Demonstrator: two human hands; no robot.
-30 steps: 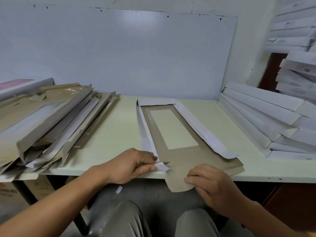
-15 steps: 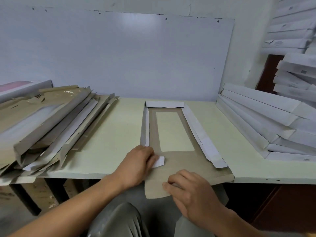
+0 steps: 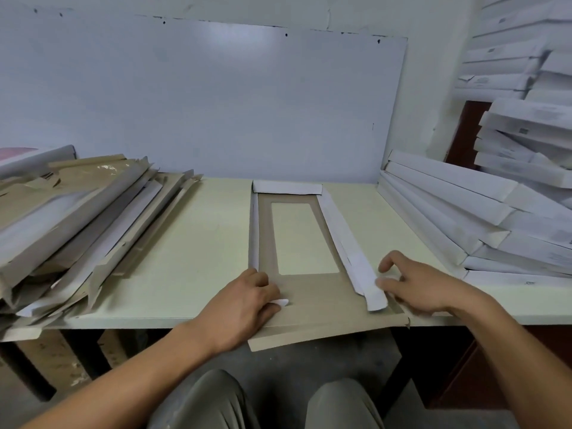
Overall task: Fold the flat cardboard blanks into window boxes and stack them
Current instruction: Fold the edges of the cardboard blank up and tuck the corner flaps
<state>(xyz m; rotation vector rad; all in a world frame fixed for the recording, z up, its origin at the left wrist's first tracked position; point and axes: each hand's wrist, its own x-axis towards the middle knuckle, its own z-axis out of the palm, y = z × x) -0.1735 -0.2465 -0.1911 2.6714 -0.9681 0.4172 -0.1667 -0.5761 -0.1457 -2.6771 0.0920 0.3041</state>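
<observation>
Lying brown side up at the middle of the tabletop [image 3: 192, 267], the cardboard blank [image 3: 312, 301] runs lengthwise from 6 o'clock toward 12 o'clock, its near end overhanging the front edge above the person's knees. A rectangular window opening [image 3: 305, 238] shows the pale tabletop through it. White side flaps are folded up along both long edges, and a short white end flap [image 3: 287, 187] stands at the far end.

At the blank's 8 o'clock corner, the left hand [image 3: 247, 301] presses down, fingers curled over a small white tab [image 3: 281, 302] that peeks out from under the fingertips. At 4 o'clock, the right hand [image 3: 424, 287] grips the near end of the right side flap [image 3: 353, 258], thumb and fingers pinching the white strip while the index finger lifts above it.

Off at 9 o'clock, a loose heap of flat blanks [image 3: 77, 224], brown and white faces mixed, slopes across the left end of the tabletop and hangs over its edge. At 3 o'clock, finished white boxes [image 3: 458, 209] lie stacked at an angle, with more white boxes [image 3: 526, 131] piled higher behind them toward 2 o'clock. A pale board [image 3: 201, 103] leans against the wall at 12 o'clock, behind the tabletop.
</observation>
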